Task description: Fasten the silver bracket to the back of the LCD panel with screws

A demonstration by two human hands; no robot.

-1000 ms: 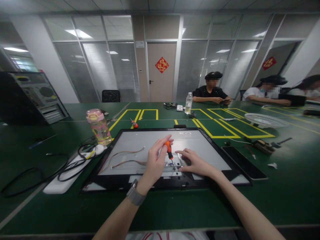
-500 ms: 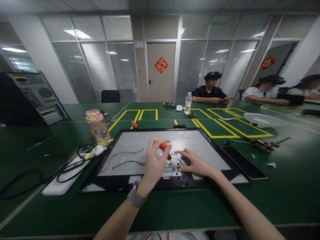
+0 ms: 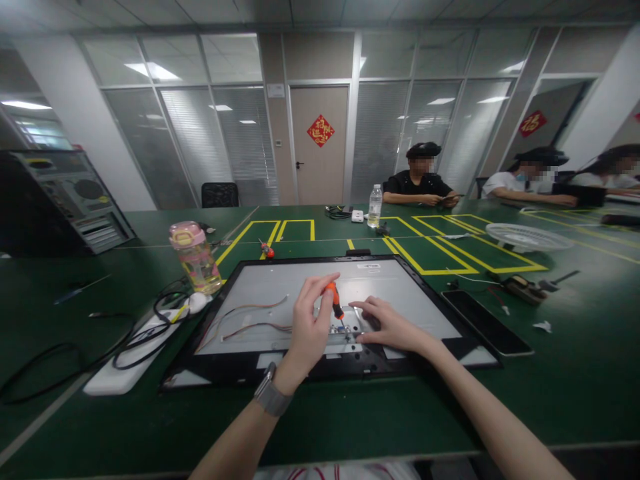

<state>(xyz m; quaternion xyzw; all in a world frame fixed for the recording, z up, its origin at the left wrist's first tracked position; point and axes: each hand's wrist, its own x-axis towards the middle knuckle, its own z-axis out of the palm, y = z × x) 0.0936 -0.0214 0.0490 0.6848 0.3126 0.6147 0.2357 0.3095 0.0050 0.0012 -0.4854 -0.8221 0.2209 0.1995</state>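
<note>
A flat display panel [image 3: 270,313] with a black frame and grey back lies before me on the green table. My left hand [image 3: 311,323] is closed around the orange and black handle of a screwdriver [image 3: 337,303], which leans with its shaft pointing down at a small metal bracket near the panel's front edge. Beside the tip, my right hand [image 3: 393,325] rests with thumb and forefinger apart at the bracket's right side. Whether a small part lies under those fingertips is hidden. Thin wires [image 3: 255,327] run over the panel to the left of my left hand.
Left of the panel are a white power strip [image 3: 123,360] with black cables and a pink-lidded bottle [image 3: 196,257]. A black phone-like slab [image 3: 485,322] lies on the right, near a tool [image 3: 523,289]. A water bottle [image 3: 375,207] stands farther back. Several people sit across the table.
My left fingers have opened out a little and shifted on the screwdriver's handle, so more of the handle shows. My right hand stays in place.
</note>
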